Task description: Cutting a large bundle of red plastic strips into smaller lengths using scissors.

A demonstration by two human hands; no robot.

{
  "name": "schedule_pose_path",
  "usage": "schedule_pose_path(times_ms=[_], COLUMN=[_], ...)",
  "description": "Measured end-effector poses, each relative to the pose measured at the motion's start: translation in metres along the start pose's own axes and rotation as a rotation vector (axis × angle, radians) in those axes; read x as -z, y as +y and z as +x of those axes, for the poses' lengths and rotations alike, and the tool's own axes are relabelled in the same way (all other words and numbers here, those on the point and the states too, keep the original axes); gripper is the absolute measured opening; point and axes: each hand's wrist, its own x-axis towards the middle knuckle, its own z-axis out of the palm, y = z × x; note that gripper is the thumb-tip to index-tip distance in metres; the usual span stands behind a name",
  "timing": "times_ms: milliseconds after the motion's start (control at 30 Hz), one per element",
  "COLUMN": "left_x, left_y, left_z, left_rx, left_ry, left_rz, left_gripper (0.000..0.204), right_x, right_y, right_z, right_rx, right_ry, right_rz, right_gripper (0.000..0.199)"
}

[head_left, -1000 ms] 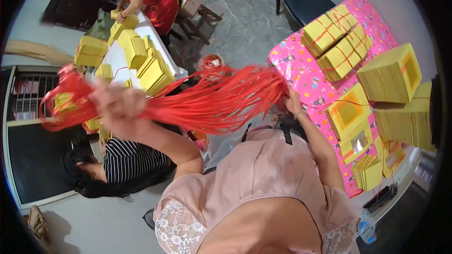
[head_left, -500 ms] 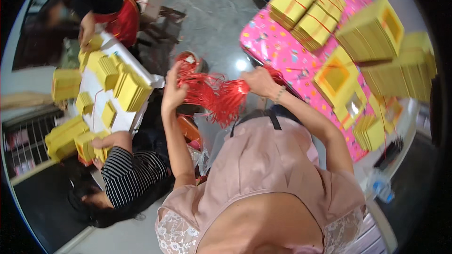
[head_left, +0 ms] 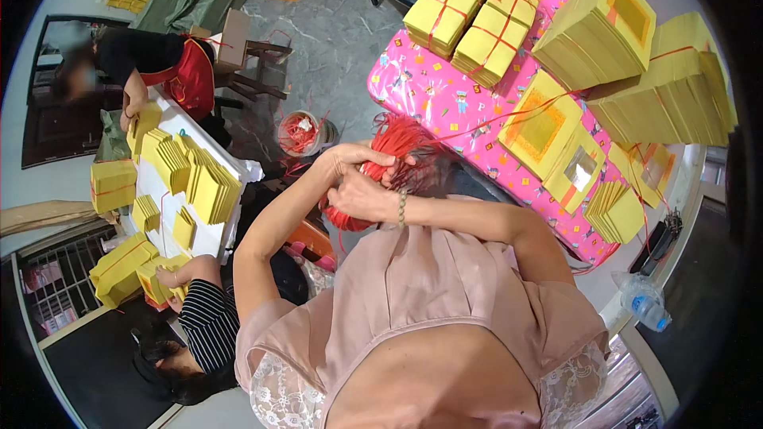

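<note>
Both my hands meet in front of my chest on a thick bundle of red strings (head_left: 400,140). My left hand (head_left: 359,157) grips the bundle from above, fingers curled round it. Just beneath, my right hand (head_left: 359,200), with a bead bracelet at the wrist, closes on the same bundle. Loose red ends spill out below the hands and fan toward the pink patterned table (head_left: 429,91). One red strand runs on across that table to an open yellow paper stack (head_left: 544,131).
Tied yellow paper stacks (head_left: 473,12) and taller stacks (head_left: 600,28) crowd the pink table. At the left, two other people handle yellow stacks on a white table (head_left: 151,183). A small bucket of red strings (head_left: 302,132) sits on the floor. A water bottle (head_left: 642,302) lies at the right.
The red strings, spread wide between my outstretched hands a second ago, are now gathered into a tight bundle. Both hands have come together at my chest.
</note>
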Motion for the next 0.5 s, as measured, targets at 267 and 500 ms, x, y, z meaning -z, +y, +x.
schedule_pose_path(times_ms=[267,500], left_x=[-0.009,-0.04], left_y=[0.044,0.039], left_z=[0.019,-0.018], left_rx=[0.05,-0.013], left_ry=[0.255,0.771], left_rz=[-0.291,-0.052], left_gripper=[0.014,0.017], right_x=[0.038,0.07], right_y=[0.018,0.066], right_z=[-0.01,-0.073], right_rx=[0.075,-0.593], right_ry=[0.113,0.211], right_rz=[0.228,1.281], right_gripper=[0.013,0.041])
